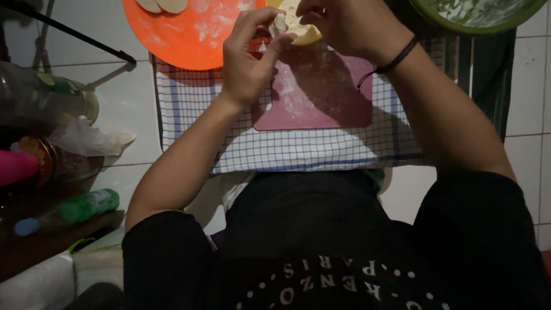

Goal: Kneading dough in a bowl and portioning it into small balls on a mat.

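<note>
Both my hands hold a pale folded piece of dough (pixel 299 30) near the top of the view. My left hand (pixel 248 57) pinches its left edge with thumb and fingertips. My right hand (pixel 344 26), with a black cord on the wrist, grips it from the right. The dough hangs above a floured dark-pink board (pixel 321 97) that lies on a blue-checked white cloth (pixel 287 149).
An orange floured plate (pixel 189 31) with pale dough rounds (pixel 163 4) sits at the top left. A green bowl (pixel 476 17) is at the top right. Jars, a plastic bag (pixel 86 138) and a green bottle (pixel 74 209) crowd the left side on the tiled floor.
</note>
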